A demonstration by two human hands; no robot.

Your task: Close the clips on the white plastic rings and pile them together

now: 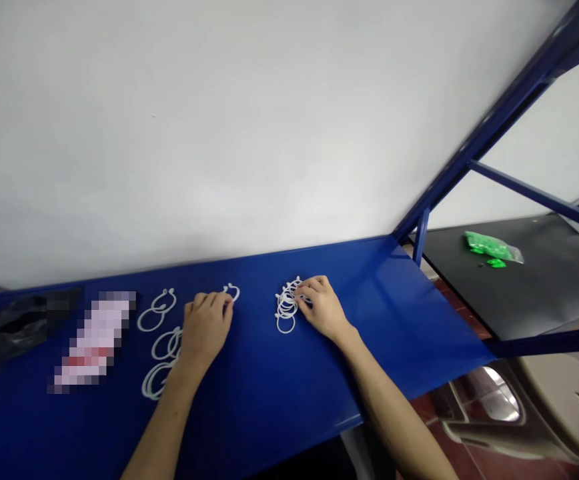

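Note:
Several white open rings with small ball ends, like curtain rings, lie on a blue table (254, 387). My left hand (207, 330) is closed, fingers bent together over a white ring (236, 293) whose far part shows past the fingertips. Under and beside that wrist are a pair of linked rings (152, 319) and further overlapping rings (145, 383), partly hidden by my forearm. On the right, my right hand (323, 310) has its thumb and fingers closed at the edge of a heap of rings (285, 307). Its fingertips cover part of the heap.
A blurred pink-and-red packet (97, 333) and a black plastic bag (9, 333) lie at the left. A white wall (219, 133) rises behind the table. Blue metal framing (469, 153) stands right, beyond it a black table (534, 287) with a green bag (489, 245). A beige plastic stool (559, 393) stands below.

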